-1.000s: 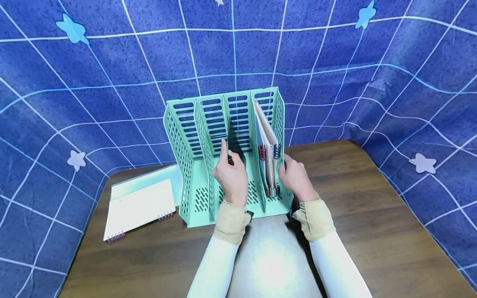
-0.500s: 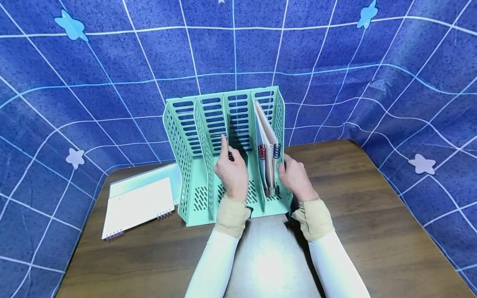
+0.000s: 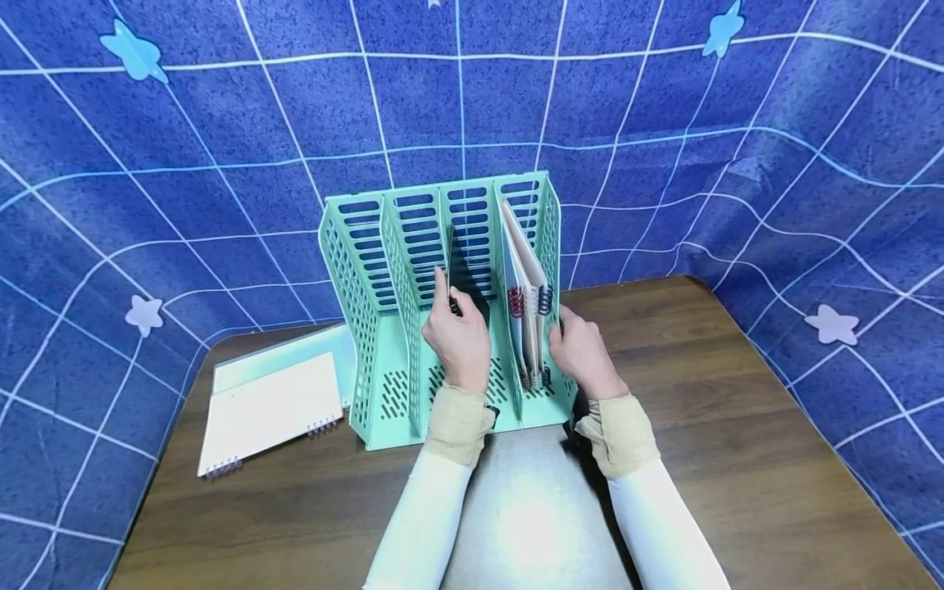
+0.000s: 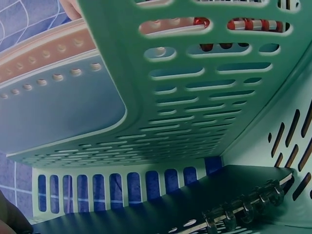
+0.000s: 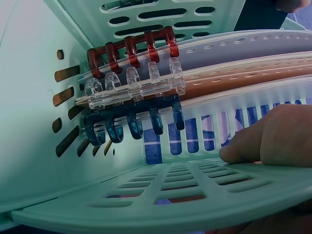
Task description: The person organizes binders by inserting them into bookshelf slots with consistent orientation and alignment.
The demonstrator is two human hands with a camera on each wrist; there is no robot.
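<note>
A mint-green file rack [image 3: 391, 360] with four-sided slots stands upright on the table. My left hand [image 3: 459, 344] grips a dark-covered ring notebook [image 3: 468, 274] by its edge, index finger stretched along it. That notebook stands in the third slot from the left, its ring spine [image 4: 243, 207] facing the rack's front in the left wrist view. My right hand [image 3: 583, 354] holds the rack's right wall, the thumb [image 5: 248, 144] inside it. Three ring notebooks [image 3: 527, 279] stand in the rightmost slot, with red rings [image 5: 131, 51], clear rings [image 5: 136, 87] and dark blue rings [image 5: 134, 122].
Left of the rack lie a white-page notebook [image 3: 269, 418] with purple rings and, partly under it, a light blue one [image 3: 276, 367]. A grey mat [image 3: 527, 508] lies in front of the rack on the wooden table [image 3: 737, 426]. A blue starry cloth [image 3: 472, 98] hangs behind.
My left hand and the dark notebook have shifted slightly toward the rack's back. My right hand keeps its hold on the right wall.
</note>
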